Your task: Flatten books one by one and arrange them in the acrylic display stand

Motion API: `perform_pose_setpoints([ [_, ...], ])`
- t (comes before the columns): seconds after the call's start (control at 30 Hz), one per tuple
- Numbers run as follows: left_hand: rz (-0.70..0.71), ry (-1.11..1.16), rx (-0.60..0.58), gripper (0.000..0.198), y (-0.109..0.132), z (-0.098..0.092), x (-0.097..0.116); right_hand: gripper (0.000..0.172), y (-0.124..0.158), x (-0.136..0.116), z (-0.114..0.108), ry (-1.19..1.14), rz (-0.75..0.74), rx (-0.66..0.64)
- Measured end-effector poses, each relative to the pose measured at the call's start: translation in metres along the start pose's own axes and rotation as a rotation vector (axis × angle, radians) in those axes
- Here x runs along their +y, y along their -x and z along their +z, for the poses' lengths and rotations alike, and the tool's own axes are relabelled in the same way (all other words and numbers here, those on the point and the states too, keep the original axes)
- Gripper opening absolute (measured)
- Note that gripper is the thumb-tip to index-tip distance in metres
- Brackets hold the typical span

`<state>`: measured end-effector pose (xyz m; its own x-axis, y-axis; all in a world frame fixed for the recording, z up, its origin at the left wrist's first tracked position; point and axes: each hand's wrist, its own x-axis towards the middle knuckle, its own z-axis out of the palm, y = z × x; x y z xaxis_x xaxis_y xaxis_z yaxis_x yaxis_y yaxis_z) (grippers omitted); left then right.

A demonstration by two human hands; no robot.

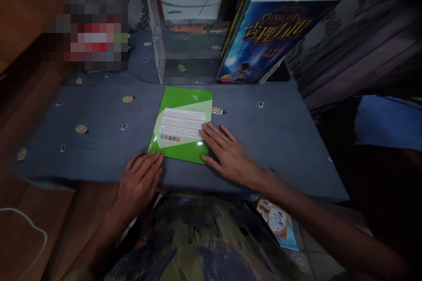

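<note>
A green book [183,151] lies flat on the dark blue tablecloth, its printed text upside down to my view. My right hand [229,153] rests on the book's right edge, fingers spread, thumb near the lower right corner. At the book's lower left corner, my left hand [141,180] touches the cover with its fingertips. The fingers of that hand are bent and pressed together; nothing shows gripped in them.
A clear acrylic rack [191,70] stands behind the book, with a blue book [263,39] upright at its right side. A colourful booklet [277,224] lies below the table [280,140]. A pixelated area covers the back left.
</note>
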<state>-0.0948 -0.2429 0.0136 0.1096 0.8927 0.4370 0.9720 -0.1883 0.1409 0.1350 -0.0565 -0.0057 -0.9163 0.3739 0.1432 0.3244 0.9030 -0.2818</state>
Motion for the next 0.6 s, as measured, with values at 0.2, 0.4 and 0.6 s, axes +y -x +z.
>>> perform_pose_setpoints([
  [0.2, -0.046, 0.048, 0.042, 0.036, 0.005, 0.000, -0.010, 0.066, 0.000, -0.001, -0.004, -0.009, 0.000, -0.001],
  [0.4, -0.032, 0.034, 0.032, 0.026, -0.001, -0.001, -0.011, 0.052, -0.023, -0.019, -0.014, -0.099, -0.235, -0.107],
  [0.6, -0.038, -0.008, 0.065, 0.020, -0.006, -0.002, -0.007, 0.051, -0.070, -0.051, -0.010, -0.248, -0.375, -0.219],
])
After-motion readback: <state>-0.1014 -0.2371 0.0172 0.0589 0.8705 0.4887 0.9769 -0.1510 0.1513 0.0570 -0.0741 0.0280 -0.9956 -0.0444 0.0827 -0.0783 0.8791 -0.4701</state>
